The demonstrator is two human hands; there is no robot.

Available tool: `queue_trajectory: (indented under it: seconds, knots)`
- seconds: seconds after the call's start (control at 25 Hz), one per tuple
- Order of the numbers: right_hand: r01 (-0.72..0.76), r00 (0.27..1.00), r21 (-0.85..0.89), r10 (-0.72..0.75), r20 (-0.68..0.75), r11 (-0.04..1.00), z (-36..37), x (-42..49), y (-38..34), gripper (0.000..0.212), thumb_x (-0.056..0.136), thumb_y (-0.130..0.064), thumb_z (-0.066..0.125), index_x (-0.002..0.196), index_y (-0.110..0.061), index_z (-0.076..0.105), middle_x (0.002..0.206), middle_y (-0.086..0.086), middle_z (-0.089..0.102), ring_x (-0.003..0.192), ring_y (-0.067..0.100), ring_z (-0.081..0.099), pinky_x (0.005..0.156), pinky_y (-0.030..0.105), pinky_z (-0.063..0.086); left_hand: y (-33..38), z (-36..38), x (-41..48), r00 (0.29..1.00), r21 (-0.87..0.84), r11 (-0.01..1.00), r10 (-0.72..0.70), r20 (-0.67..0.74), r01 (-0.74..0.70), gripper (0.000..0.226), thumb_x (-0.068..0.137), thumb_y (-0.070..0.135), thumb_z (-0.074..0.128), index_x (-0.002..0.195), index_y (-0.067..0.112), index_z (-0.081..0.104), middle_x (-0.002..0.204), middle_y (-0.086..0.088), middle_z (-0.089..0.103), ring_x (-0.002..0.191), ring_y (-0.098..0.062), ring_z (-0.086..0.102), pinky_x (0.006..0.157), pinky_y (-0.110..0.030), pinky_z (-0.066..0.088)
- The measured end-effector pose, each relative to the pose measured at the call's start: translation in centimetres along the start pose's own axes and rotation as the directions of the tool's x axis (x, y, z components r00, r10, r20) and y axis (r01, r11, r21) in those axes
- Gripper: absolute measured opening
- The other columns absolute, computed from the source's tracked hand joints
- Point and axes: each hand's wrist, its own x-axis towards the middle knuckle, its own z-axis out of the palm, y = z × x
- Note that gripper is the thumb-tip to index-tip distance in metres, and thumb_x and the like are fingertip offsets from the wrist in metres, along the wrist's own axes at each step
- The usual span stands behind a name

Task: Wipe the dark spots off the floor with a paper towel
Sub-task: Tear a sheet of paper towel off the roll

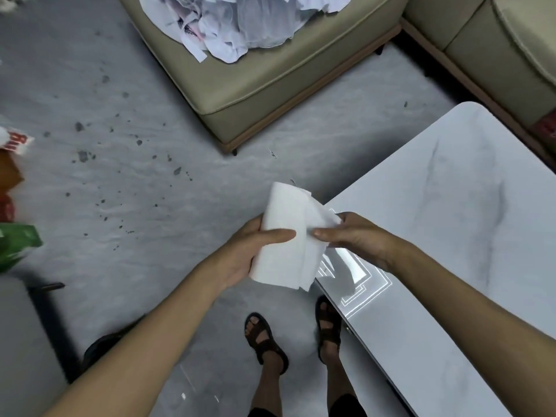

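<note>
A white paper towel (285, 236) is held up in front of me, above the floor and the corner of the table. My left hand (249, 251) grips its left side, thumb across the front. My right hand (352, 239) pinches its right edge between thumb and fingers. Dark spots (82, 156) lie scattered over the grey floor (186, 230) to the left, several of them between the sofa and the coloured packages. My feet in black sandals (264, 338) stand below the towel.
A white marble-look table (451, 236) fills the right side. A beige sofa section (270, 85) with white cloths (240, 22) stands ahead, another sofa part (496, 49) at top right. Coloured packages (15, 206) sit at the left edge, a dark chair base (51, 314) at lower left.
</note>
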Motion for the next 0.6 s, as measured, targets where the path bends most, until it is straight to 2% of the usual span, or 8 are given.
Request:
queue_trajectory:
  seconds: [0.12,0.2,0.28,0.4,0.6]
  knots:
    - [0.03,0.99,0.223,0.001,-0.138,0.974,2.0,-0.3,0.7,0.031,0.081,-0.022,0.074,0.109,-0.011,0.07,0.111,0.01,0.071,0.106,0.027,0.066,0.082,0.027,0.055,-0.4,-0.6,-0.2,0.998,-0.235,0.972,0.004,-0.058,-0.018,0.04,0.079,0.039,0.068,0.115,0.023,0.068,0.121,-0.006,0.069,0.111,-0.024,0.066,0.084,-0.037,0.057]
    - [0.081,0.984,0.295,-0.028,-0.178,0.952,2.9,-1.0,-1.0,0.027,0.081,-0.02,0.07,0.107,-0.017,0.071,0.111,0.008,0.072,0.103,0.025,0.068,0.082,0.031,0.057,-0.5,-1.1,-0.5,0.999,-0.51,0.86,-0.006,-0.039,-0.014,0.056,0.073,0.055,0.067,0.116,0.018,0.07,0.124,-0.01,0.066,0.114,-0.027,0.063,0.091,-0.042,0.054]
    - [0.106,0.985,0.307,-0.058,-0.16,0.946,3.5,-1.6,-3.6,0.026,0.079,-0.018,0.065,0.104,-0.015,0.072,0.109,0.011,0.072,0.1,0.027,0.069,0.083,0.035,0.057,-0.2,-1.3,-1.1,0.999,-0.648,0.761,0.047,-0.001,-0.036,0.068,0.074,0.064,0.061,0.122,0.016,0.065,0.13,-0.01,0.063,0.12,-0.03,0.059,0.099,-0.047,0.048]
    - [0.105,0.986,0.352,-0.05,-0.162,0.93,3.8,-2.3,-6.7,0.032,0.076,-0.018,0.059,0.104,-0.006,0.071,0.107,0.016,0.07,0.095,0.031,0.068,0.081,0.04,0.055,0.2,-1.3,-1.8,0.989,-0.661,0.743,0.148,0.012,-0.103,0.067,0.071,0.063,0.064,0.121,0.019,0.066,0.125,-0.006,0.067,0.116,-0.026,0.062,0.099,-0.045,0.049]
    - [-0.013,0.982,0.52,0.109,-0.154,0.854,4.1,-3.0,-8.1,0.03,0.08,-0.023,0.055,0.1,-0.012,0.074,0.105,0.012,0.072,0.092,0.031,0.069,0.079,0.04,0.055,0.8,-2.4,-3.4,0.978,-0.677,0.715,0.204,-0.037,-0.175,0.075,0.063,0.064,0.071,0.12,0.015,0.067,0.125,-0.009,0.066,0.116,-0.028,0.062,0.094,-0.044,0.052]
